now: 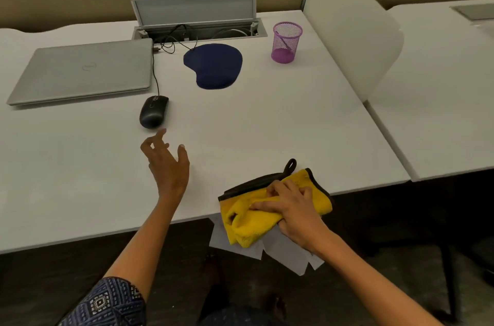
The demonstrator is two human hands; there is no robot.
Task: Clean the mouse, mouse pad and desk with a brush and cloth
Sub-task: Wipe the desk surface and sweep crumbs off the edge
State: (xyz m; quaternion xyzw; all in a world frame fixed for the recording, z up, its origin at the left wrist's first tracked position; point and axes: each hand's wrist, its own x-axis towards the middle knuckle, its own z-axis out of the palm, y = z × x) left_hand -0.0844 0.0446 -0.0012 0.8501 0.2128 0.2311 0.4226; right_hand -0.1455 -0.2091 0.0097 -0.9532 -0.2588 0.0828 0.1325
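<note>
White surface (267, 117): my left hand (167, 165) slack-fingered nearing mouse (153, 111); right hand (291, 208) bunching cloth (248, 221) at edge, may drag brush (256, 182) off

On the white desk (267, 125) the following are counted: one closed laptop (83, 70) at ten o'clock, one black wired mouse (153, 111), one blue mouse pad (213, 65) at twelve o'clock, and one purple mesh cup (286, 42) at one o'clock. One yellow cloth (256, 224) and one black brush (256, 181) are seen at five o'clock. Two hands are counted.
</note>
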